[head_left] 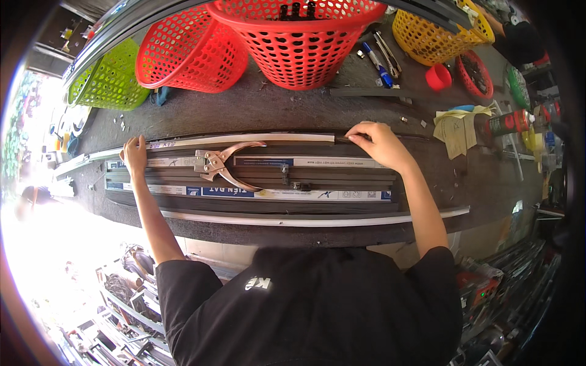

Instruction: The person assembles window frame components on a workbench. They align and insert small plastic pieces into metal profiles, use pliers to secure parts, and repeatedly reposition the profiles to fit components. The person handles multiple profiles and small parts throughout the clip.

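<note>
A long, thin strip with a pale face [244, 144] lies crosswise on the dark worktable, a dark bar running along its far edge. My left hand [135, 154] is closed round this strip near its left part. Past the pale strip's right end, my right hand [377, 141] pinches at the dark bar [342, 139]; its fingertips partly hide what they hold. Between my hands, metal punch pliers [215, 165] with spread handles rest on a bundle of dark profiles [256, 178] with printed white and blue labels. Small black fittings [285, 174] sit on that bundle.
Along the back stand a green basket [113, 82], red baskets [293, 55] and a yellow basket [436, 36]. A blue marker [379, 72], a cloth [455, 129] and a spray can [510, 123] lie farther right. A white strip [317, 221] runs along the near edge. Another person's arm [516, 39] shows at top right.
</note>
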